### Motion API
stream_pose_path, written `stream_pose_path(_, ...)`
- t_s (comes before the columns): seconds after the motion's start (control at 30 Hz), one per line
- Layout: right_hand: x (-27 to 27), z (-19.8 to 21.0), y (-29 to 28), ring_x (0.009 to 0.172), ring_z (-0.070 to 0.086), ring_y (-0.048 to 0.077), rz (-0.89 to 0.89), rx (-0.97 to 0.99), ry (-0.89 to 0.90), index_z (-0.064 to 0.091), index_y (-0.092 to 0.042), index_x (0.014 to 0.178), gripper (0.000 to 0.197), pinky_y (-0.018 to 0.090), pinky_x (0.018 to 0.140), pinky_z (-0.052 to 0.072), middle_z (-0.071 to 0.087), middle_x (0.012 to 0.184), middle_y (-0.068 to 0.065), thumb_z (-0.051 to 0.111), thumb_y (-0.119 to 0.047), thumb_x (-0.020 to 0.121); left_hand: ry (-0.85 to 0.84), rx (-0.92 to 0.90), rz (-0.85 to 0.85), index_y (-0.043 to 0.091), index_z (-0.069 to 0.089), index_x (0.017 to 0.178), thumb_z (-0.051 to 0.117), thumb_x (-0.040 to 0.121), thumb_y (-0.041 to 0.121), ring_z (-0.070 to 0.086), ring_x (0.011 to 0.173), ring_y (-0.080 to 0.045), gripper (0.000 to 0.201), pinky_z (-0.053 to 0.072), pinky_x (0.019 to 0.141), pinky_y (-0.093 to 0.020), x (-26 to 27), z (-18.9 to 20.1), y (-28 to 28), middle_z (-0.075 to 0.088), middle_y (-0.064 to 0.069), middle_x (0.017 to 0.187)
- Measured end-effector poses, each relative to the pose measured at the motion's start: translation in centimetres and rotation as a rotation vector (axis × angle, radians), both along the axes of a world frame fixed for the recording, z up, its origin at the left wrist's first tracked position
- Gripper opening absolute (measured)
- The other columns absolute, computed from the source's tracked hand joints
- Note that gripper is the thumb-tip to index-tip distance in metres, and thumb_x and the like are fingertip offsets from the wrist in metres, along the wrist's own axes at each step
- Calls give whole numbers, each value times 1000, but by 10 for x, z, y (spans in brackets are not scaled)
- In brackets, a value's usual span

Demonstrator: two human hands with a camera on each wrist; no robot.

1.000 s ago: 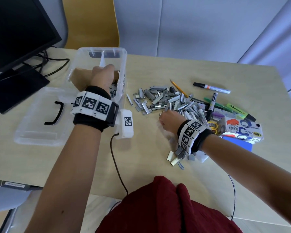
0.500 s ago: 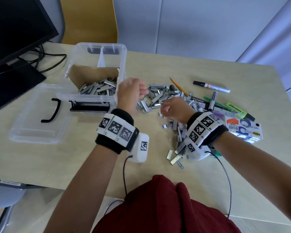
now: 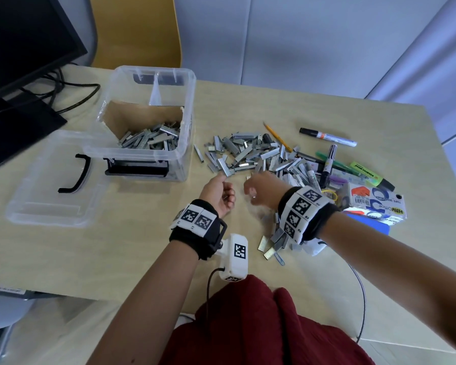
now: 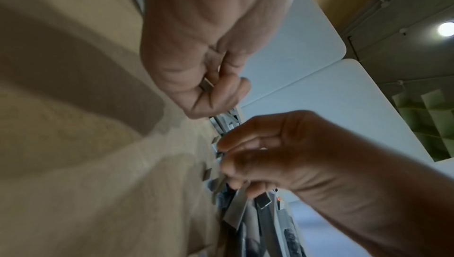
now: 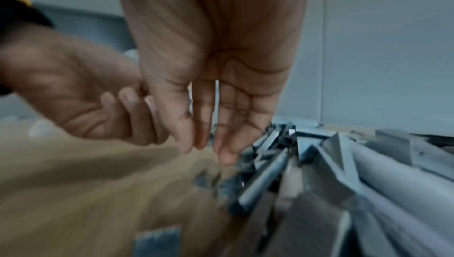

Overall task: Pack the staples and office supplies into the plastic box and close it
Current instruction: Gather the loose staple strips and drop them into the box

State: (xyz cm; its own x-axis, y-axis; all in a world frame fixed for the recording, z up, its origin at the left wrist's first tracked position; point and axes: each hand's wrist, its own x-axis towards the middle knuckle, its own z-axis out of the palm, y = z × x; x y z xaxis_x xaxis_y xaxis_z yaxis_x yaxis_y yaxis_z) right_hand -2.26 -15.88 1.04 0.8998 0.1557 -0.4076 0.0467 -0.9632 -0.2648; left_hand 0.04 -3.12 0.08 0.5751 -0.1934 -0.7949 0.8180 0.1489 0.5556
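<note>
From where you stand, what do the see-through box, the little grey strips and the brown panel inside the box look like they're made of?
Plastic box: clear glossy plastic, since the contents show through its walls. Staple strips: probably metal, grey with bright glints on flat faces. Brown panel: looks like matte cardboard, with a rough torn upper edge.

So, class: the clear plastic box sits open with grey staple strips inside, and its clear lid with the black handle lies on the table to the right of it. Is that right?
Not quite. The clear lid with the black handle lies to the left of the clear plastic box, not the right. The head view shows it; the grey staple strips are indeed inside the open box.
</note>
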Motion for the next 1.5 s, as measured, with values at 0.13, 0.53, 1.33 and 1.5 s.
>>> stream_pose_path(0.13, 0, -5, 8, 102, 57, 27, 57, -82, -22, 63, -1, 99, 18, 29, 85, 47, 60, 106, 14, 51, 0, 86, 9, -17, 37, 6, 48, 67, 39, 98, 25, 45, 52, -15, 37, 37, 47, -20, -4, -5, 5, 45, -6, 64)
stream_pose_path(0.53, 14, 22, 19, 60, 55, -7, -136, 468, -5, 67, -10, 78, 3, 8, 68, 45, 59, 73, -9, 67, -8, 80, 21, -140, 176, 2, 52, 82, 35, 100, 19, 51, 52, -12, 30, 44, 49, -21, 3, -11, 5, 52, -7, 72)
stream_pose_path(1.33, 70, -2, 42, 93, 54, 28, -220, 106, -19, 62, 1, 97, 18, 24, 64, 37, 54, 93, 13, 58, -14, 87, -19, -173, 404, 0, 50, 78, 32, 99, 11, 61, 71, -26, 30, 56, 58, -22, 16, -24, 32, 60, -18, 74)
stream_pose_path(1.5, 48, 18, 31, 90, 63, 28, -217, 212, -74, 67, 7, 93, 22, 30, 92, 45, 67, 95, 17, 56, -12, 89, -42, -188, 400, -2, 54, 81, 30, 100, 14, 57, 73, -21, 34, 50, 87, -32, 18, -19, 16, 57, -16, 80)
